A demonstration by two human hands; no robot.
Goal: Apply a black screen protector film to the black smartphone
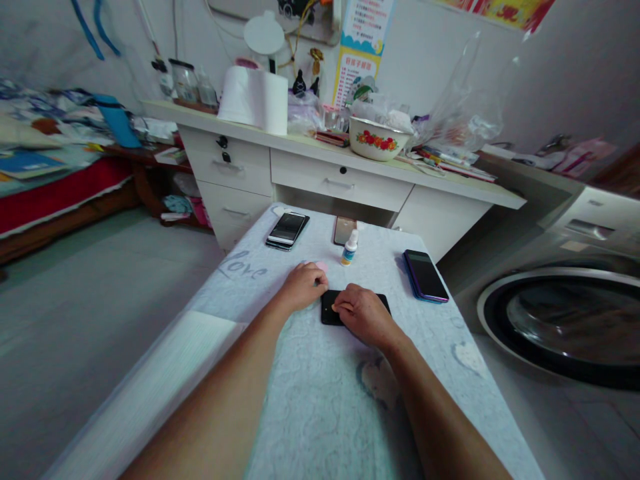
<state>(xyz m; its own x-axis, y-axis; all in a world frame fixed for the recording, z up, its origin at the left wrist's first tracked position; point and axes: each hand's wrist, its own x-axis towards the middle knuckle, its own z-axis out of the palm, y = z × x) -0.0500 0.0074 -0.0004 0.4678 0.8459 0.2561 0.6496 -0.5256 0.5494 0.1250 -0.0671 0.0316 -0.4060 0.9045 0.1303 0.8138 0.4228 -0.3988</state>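
A black phone (329, 309) lies flat on the cloth-covered table (310, 400). My right hand (364, 312) rests over its middle, fingers pinched together against its surface; whatever is between them is too small to make out. My left hand (303, 287) is at the phone's left end, its fingers curled closed, and what they may hold is hidden. Just behind that hand a small pink piece (321, 266) shows. Beyond the phone stands a small white bottle (349, 248) with a blue and yellow label.
Stacked phones lie at the table's back left (289, 229) and right (426, 276). A brownish phone (345, 230) is behind the bottle. A white desk (235, 163) with a floral bowl (377, 139) stands beyond, a washing machine (565, 300) at right.
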